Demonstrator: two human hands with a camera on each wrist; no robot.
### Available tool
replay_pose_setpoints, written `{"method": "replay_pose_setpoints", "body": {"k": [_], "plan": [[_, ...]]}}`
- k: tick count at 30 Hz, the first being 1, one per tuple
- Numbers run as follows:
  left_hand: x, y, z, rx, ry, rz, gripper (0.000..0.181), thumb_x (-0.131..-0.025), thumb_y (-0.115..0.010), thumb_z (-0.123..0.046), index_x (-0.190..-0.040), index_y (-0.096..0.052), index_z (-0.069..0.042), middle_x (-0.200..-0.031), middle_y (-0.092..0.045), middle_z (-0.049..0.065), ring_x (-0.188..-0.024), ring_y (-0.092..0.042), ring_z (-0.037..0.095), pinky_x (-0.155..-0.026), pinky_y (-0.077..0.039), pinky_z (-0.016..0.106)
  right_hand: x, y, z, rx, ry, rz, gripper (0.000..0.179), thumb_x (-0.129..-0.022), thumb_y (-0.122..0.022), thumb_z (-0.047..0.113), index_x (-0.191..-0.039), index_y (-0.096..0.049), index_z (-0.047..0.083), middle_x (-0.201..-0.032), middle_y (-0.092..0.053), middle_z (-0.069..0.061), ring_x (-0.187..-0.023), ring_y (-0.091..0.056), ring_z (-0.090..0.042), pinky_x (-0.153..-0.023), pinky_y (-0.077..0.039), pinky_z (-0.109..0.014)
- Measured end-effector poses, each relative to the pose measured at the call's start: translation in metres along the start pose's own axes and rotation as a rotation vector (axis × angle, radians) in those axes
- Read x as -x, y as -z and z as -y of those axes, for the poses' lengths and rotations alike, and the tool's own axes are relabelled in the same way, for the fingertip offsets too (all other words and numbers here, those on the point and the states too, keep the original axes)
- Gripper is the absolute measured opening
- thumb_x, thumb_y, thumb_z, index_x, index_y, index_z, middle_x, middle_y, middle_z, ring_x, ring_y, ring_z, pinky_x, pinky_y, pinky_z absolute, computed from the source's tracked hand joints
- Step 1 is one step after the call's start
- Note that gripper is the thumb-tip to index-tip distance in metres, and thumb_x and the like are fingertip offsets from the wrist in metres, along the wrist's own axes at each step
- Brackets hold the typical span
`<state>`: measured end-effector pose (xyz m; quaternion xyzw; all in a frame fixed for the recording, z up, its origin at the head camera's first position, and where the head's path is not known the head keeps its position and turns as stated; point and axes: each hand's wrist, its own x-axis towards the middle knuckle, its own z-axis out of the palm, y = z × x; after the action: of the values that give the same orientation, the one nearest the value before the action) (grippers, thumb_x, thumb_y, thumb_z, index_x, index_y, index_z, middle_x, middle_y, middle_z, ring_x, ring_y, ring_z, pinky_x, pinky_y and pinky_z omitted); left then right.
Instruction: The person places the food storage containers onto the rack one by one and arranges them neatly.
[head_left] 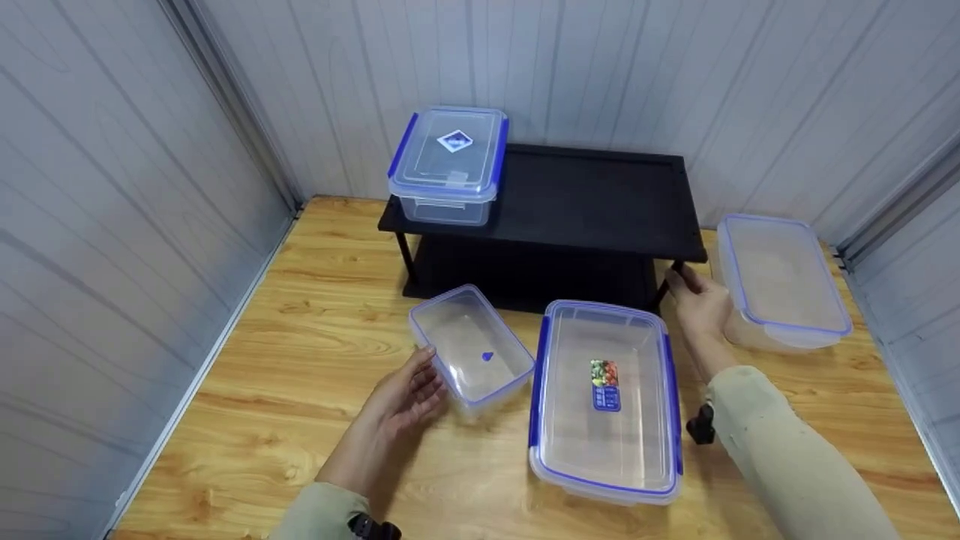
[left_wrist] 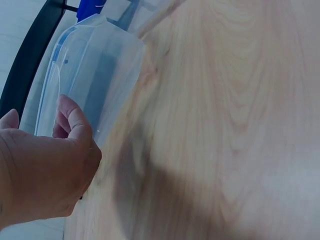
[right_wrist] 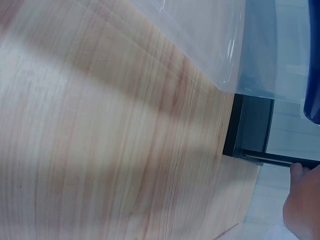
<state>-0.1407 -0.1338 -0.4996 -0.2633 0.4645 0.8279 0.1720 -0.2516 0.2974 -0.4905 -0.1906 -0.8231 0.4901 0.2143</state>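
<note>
My left hand holds a small clear plastic container by its near left edge, thumb at the rim and fingers against the outer wall. It has no lid on, and a small blue mark shows inside. In the left wrist view, the bent fingers lie against the container's side. My right hand grips the front right leg of a black two-tier rack, just below the top shelf. In the right wrist view, fingers meet that thin leg.
A lidded container with blue clips stands on the rack's top left. A large lidded container, with a fruit-and-vegetable label, stands in front of the rack. At the right is another clear container. Panelled walls enclose the wooden tabletop.
</note>
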Motion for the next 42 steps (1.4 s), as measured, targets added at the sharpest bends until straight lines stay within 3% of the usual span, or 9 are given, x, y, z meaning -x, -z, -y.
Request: {"method": "replay_pose_setpoints", "body": {"k": [8, 17, 23, 32, 42], "plan": [[-0.003, -0.01, -0.001, 0.017, 0.003, -0.04, 0.026, -0.081, -0.077, -0.019, -0.08, -0.057, -0.004, -0.069, -0.057, 0.002, -0.065, -0.055, 0.012, -0.064, -0.055, 0.024, -0.001, -0.001, -0.002, -0.05, 0.0, 0.018, 0.029, -0.087, -0.072, 0.028, -0.111, -0.073, 0.011, -0.107, -0.07, -0.01, -0.087, -0.066, -0.001, -0.081, -0.053, -0.016], [-0.003, -0.015, -0.008, -0.008, -0.025, -0.08, 0.032, -0.079, -0.079, -0.018, -0.089, -0.054, -0.002, -0.075, -0.056, 0.003, -0.066, -0.055, 0.012, -0.062, -0.054, 0.022, -0.001, 0.0, -0.002, -0.03, -0.004, 0.011, 0.029, -0.086, -0.073, 0.029, -0.109, -0.073, 0.013, -0.107, -0.071, -0.008, -0.091, -0.066, -0.003, -0.084, -0.053, -0.017], [-0.002, -0.015, -0.016, -0.052, -0.048, -0.085, 0.029, -0.078, -0.079, -0.016, -0.084, -0.054, -0.003, -0.07, -0.054, 0.002, -0.062, -0.054, 0.011, -0.06, -0.054, 0.022, 0.0, 0.0, -0.001, -0.03, 0.016, 0.006, 0.026, -0.086, -0.073, 0.027, -0.107, -0.075, 0.011, -0.104, -0.071, -0.009, -0.084, -0.063, 0.004, -0.08, -0.051, -0.013], [0.007, -0.011, -0.039, -0.059, -0.071, -0.071, 0.022, -0.078, -0.078, -0.013, -0.073, -0.058, -0.004, -0.064, -0.055, 0.002, -0.058, -0.053, 0.012, -0.056, -0.052, 0.02, -0.001, -0.001, -0.002, -0.018, 0.04, -0.027, 0.023, -0.085, -0.074, 0.026, -0.101, -0.076, 0.011, -0.096, -0.073, -0.004, -0.078, -0.059, 0.008, -0.075, -0.048, -0.011], [0.026, -0.014, -0.072, -0.103, -0.09, -0.053, 0.022, -0.083, -0.073, -0.014, -0.088, -0.056, 0.0, -0.07, -0.055, 0.003, -0.062, -0.053, 0.01, -0.059, -0.053, 0.019, 0.0, 0.0, -0.003, -0.004, 0.049, -0.012, 0.023, -0.087, -0.072, 0.025, -0.104, -0.076, 0.009, -0.101, -0.072, -0.012, -0.077, -0.059, 0.009, -0.072, -0.048, -0.009]]}}
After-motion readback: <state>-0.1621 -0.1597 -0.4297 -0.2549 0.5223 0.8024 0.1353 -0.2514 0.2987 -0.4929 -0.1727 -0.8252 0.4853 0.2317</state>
